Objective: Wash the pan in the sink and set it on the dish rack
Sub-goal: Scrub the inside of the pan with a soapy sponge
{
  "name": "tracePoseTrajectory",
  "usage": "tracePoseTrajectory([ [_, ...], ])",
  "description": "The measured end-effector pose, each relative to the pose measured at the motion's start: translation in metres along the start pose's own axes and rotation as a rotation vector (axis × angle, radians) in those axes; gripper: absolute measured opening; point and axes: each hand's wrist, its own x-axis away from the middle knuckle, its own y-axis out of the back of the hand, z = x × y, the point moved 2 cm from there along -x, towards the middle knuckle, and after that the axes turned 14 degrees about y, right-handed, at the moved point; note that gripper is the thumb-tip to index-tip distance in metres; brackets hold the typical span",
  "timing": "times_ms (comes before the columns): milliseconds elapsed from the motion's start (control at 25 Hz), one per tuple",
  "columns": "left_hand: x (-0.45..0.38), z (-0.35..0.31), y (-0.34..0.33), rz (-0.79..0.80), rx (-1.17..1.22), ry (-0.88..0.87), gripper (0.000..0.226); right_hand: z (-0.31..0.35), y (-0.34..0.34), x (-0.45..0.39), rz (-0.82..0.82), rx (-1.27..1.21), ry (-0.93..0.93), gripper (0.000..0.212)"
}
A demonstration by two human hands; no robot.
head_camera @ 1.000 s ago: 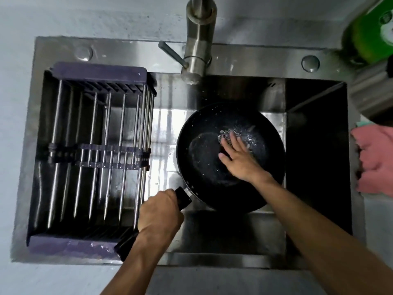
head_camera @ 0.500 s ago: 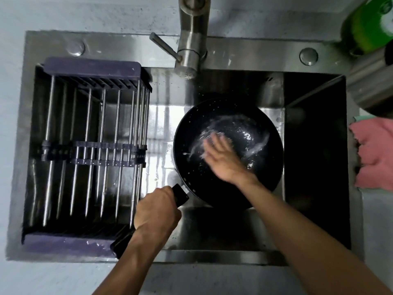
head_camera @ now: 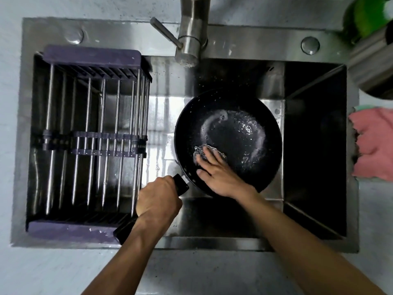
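Dish rack (head_camera: 93, 143), purple ends with steel rods, sits across the left part of the steel sink (head_camera: 314, 145); nothing rests on it. Left hand (head_camera: 158, 196): grip wrapped round the black pan handle (head_camera: 180, 187), position unchanged since half a second ago. Pan (head_camera: 228, 141), black, wet, lies in the sink below the faucet (head_camera: 192, 30). Right hand (head_camera: 219, 175): since 0.5 s ago it has shifted from the pan's centre toward the near-left wall; fingers straight and together, pressing a steel-wool scourer (head_camera: 204, 153) flat against the pan. Water film pooled at the pan's centre and right. Pink cloth (head_camera: 374, 145) on the surface (head_camera: 212, 273) right of the sink; green bottle (head_camera: 370, 15) top right. No legible writing.
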Motion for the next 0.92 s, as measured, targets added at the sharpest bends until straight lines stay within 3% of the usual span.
tracePoseTrajectory([
  [40,-0.001,-0.001,0.0,-0.002,0.001,-0.005,0.031,0.0,0.007,-0.016,-0.058,-0.041,0.04,0.056],
  [160,-0.001,0.001,0.0,-0.005,-0.007,-0.004,0.031,-0.025,0.038,-0.03,-0.198,0.001,-0.258,0.061],
  [280,-0.002,0.0,-0.001,-0.001,-0.018,-0.005,0.03,-0.019,0.012,-0.016,-0.109,0.09,-0.102,0.06],
  [400,-0.002,0.0,0.0,0.0,-0.005,0.004,0.029,-0.016,0.026,-0.029,-0.264,-0.004,-0.245,0.062],
  [520,-0.002,-0.001,-0.001,0.009,0.0,0.001,0.03,-0.014,0.028,-0.035,-0.278,-0.045,-0.145,0.059],
  [600,-0.001,0.001,0.0,0.018,0.013,0.009,0.03,-0.019,0.03,-0.037,-0.362,-0.071,-0.285,0.061],
  [720,-0.002,-0.001,0.0,0.007,0.015,-0.004,0.03,-0.019,0.035,-0.042,-0.287,-0.019,-0.094,0.059],
  [840,-0.001,0.0,0.001,0.001,0.017,-0.003,0.029,-0.022,0.037,-0.045,-0.37,-0.026,-0.252,0.064],
  [920,-0.002,0.0,-0.001,-0.002,0.011,-0.01,0.028,-0.018,0.034,-0.045,-0.268,0.066,-0.066,0.065],
])
